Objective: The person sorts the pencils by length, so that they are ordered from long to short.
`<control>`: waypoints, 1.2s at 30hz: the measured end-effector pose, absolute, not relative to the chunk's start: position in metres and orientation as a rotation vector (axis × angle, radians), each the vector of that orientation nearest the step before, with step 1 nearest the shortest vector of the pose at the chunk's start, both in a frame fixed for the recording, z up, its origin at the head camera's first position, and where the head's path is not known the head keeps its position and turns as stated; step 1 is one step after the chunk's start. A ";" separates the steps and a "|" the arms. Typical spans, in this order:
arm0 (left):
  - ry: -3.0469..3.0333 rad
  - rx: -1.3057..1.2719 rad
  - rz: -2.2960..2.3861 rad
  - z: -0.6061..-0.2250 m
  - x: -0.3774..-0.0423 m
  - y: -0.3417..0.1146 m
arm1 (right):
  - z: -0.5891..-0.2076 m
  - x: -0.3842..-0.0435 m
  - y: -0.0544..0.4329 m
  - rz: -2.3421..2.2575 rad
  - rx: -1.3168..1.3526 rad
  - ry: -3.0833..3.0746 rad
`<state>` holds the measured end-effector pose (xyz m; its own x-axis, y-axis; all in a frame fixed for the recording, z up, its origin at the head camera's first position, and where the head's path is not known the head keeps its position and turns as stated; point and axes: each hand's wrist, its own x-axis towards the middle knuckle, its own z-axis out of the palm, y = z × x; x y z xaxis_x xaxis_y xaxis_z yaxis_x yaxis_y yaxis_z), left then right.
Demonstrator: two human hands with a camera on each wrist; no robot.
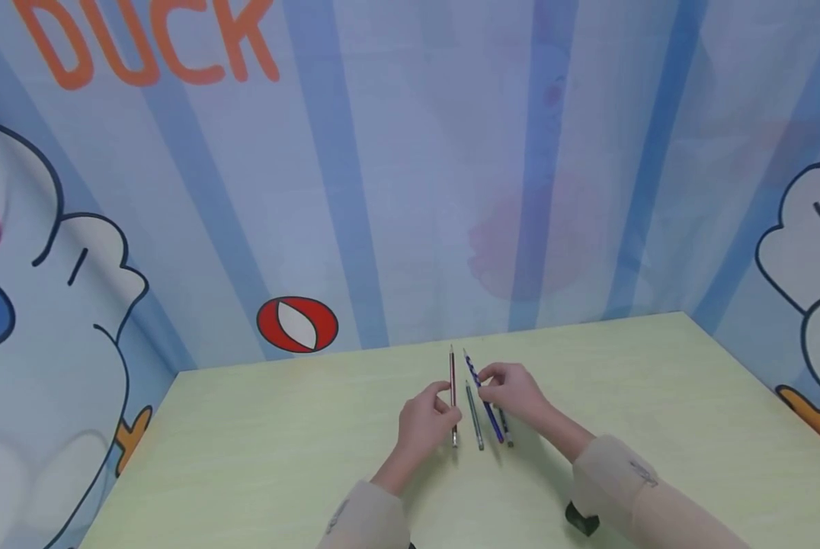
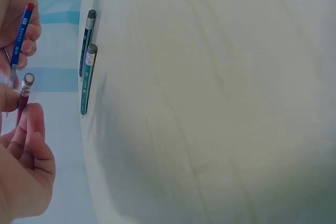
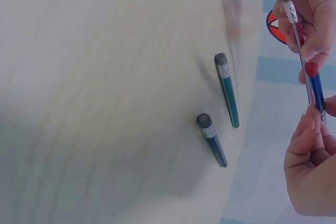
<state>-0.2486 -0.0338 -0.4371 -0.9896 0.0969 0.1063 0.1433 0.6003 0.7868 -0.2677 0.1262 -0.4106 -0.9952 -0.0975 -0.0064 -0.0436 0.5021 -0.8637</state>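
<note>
My left hand pinches a dark red pencil with a silver ferrule and pale eraser, its tip toward the back wall. Just to the right, my right hand pinches a blue pencil with a patterned front half and a red end cap, leaning slightly left. Between and below them a green pencil lies on the table, its dark eraser toward me. Beside it lies a dark blue pencil, partly hidden under the right hand in the head view. Both held pencils are above the table in the wrist views.
The pale yellow-green table reaches back to a blue striped backdrop printed with cartoon figures and a red oval. A small dark object shows under the right sleeve.
</note>
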 end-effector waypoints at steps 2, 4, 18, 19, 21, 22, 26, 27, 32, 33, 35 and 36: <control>-2.742 -0.215 -1.424 -0.437 -0.246 -0.035 | -0.410 -0.264 0.125 -1.597 -0.101 2.613; -2.722 -0.223 -1.488 -0.436 -0.243 -0.036 | -0.409 -0.261 0.123 -1.648 -0.086 2.562; -2.600 -0.275 -1.815 -0.431 -0.219 -0.040 | -0.409 -0.236 0.114 -1.853 -0.134 2.251; -2.596 -0.282 -1.826 -0.431 -0.218 -0.041 | -0.410 -0.235 0.114 -1.859 -0.140 2.234; -2.585 -0.299 -1.854 -0.431 -0.215 -0.043 | -0.413 -0.233 0.113 -1.870 -0.159 2.203; -2.577 -0.308 -1.869 -0.431 -0.214 -0.044 | -0.414 -0.233 0.113 -1.875 -0.173 2.190; -2.558 -0.340 -1.921 -0.433 -0.208 -0.047 | -0.419 -0.230 0.112 -1.898 -0.220 2.129; -2.557 -0.342 -1.931 -0.433 -0.207 -0.048 | -0.419 -0.229 0.111 -1.903 -0.231 2.115; -2.558 -0.337 -1.979 -0.433 -0.201 -0.051 | -0.421 -0.224 0.109 -1.915 -0.261 2.065; -2.557 -0.335 -1.988 -0.433 -0.199 -0.052 | -0.421 -0.223 0.108 -1.914 -0.266 2.060; -2.555 -0.324 -2.005 -0.433 -0.197 -0.054 | -0.421 -0.221 0.107 -1.910 -0.277 2.052; -2.557 -0.320 -2.007 -0.433 -0.196 -0.055 | -0.421 -0.221 0.106 -1.907 -0.282 2.051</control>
<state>-0.1958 -0.0553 -0.4335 -0.9731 0.2291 0.0225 0.0764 0.2290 0.9704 -0.2207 0.1059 -0.4212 -0.9275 -0.3599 -0.1015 0.0752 0.0864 -0.9934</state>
